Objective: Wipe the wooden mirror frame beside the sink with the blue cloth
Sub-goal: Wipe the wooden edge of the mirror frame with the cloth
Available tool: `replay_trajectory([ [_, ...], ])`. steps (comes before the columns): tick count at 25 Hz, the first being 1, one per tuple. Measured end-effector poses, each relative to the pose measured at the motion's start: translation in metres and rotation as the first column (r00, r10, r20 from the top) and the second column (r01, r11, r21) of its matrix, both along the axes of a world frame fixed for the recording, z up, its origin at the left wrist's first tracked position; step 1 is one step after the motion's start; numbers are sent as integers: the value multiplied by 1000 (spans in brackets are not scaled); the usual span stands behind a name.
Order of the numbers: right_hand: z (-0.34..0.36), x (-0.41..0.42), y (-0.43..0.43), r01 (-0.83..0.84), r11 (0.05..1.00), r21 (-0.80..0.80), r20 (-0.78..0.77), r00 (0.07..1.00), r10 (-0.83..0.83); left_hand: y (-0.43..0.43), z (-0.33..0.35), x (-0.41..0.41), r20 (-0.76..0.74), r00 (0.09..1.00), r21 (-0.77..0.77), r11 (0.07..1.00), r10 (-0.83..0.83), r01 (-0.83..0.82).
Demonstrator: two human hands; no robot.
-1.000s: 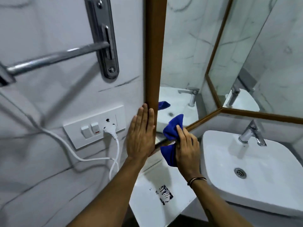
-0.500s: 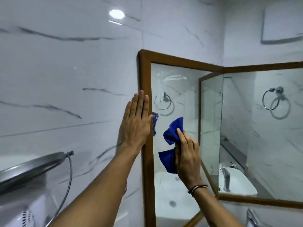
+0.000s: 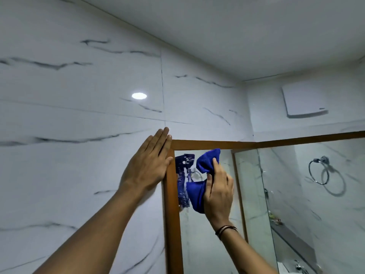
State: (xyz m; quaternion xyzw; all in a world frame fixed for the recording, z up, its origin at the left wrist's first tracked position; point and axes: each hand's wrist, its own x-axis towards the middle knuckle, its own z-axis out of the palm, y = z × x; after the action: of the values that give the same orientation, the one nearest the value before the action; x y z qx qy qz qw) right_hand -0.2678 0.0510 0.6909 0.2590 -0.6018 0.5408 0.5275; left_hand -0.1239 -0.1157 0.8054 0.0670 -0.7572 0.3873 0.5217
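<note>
The left hand [image 3: 147, 164] is flat and open, fingers straight and together, palm pressed against the white marble-patterned wall tile [image 3: 79, 119]. Its fingertips reach the upper left corner of the brown wooden mirror frame [image 3: 171, 204], and the edge of the hand overlaps the frame's vertical left member.

The right hand [image 3: 218, 191] is closed around a bunched blue microfibre cloth [image 3: 205, 161], with the thumb and fingers clamping its middle. One lobe of the cloth rises above the hand to just below the frame's top rail; another lobe hangs below the thumb. The cloth sits in front of the mirror glass [image 3: 199, 238], just right of the vertical frame member; contact between cloth and frame or glass cannot be determined. A thin dark cord bracelet [image 3: 225, 230] circles the right wrist.

A blue patterned reflection [image 3: 184, 180] shows in the glass between the frame and the cloth.

The frame's top rail continues right into the room corner, where a second framed mirror panel [image 3: 316, 204] adjoins it. That panel reflects a chrome towel ring [image 3: 318, 171]. A white rectangular wall unit [image 3: 303, 100] is mounted above the second panel. A round light reflection [image 3: 139, 95] shows on the tile above the left hand.

No container is in view.
</note>
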Motion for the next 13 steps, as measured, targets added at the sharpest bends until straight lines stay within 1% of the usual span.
replay_trajectory([
  [2,23,-21,-15,-66,987,-148,168,982,91,-1,2,-2,2,1000,-46,999,-24,24],
  [3,34,-33,-20,-78,978,-193,260,957,128,-1,2,-4,-5,999,-55,998,-41,41],
  [5,59,-59,-28,-106,962,-252,420,884,207,-4,8,-9,-17,997,-88,994,-69,67],
  [6,68,-67,-31,-108,957,-269,468,854,228,-5,14,-11,-9,997,-105,991,-81,79],
  [7,73,-70,-39,-97,958,-271,488,844,223,-7,20,-14,10,997,-120,989,-82,83],
  [8,75,-64,-49,-94,962,-258,465,860,208,-8,28,-16,31,996,-136,987,-81,85],
  [9,71,-53,-58,-113,969,-221,392,899,194,-9,34,-20,53,995,-147,985,-84,91],
  [11,53,-28,-73,-228,969,-94,158,958,241,-10,44,-22,78,993,-176,979,-91,104],
  [12,44,-22,-76,-269,962,-39,78,959,271,-10,48,-25,76,994,-193,976,-84,98],
  [13,44,-22,-74,-301,953,-37,51,952,303,-10,50,-26,82,994,-196,977,-75,90],
])
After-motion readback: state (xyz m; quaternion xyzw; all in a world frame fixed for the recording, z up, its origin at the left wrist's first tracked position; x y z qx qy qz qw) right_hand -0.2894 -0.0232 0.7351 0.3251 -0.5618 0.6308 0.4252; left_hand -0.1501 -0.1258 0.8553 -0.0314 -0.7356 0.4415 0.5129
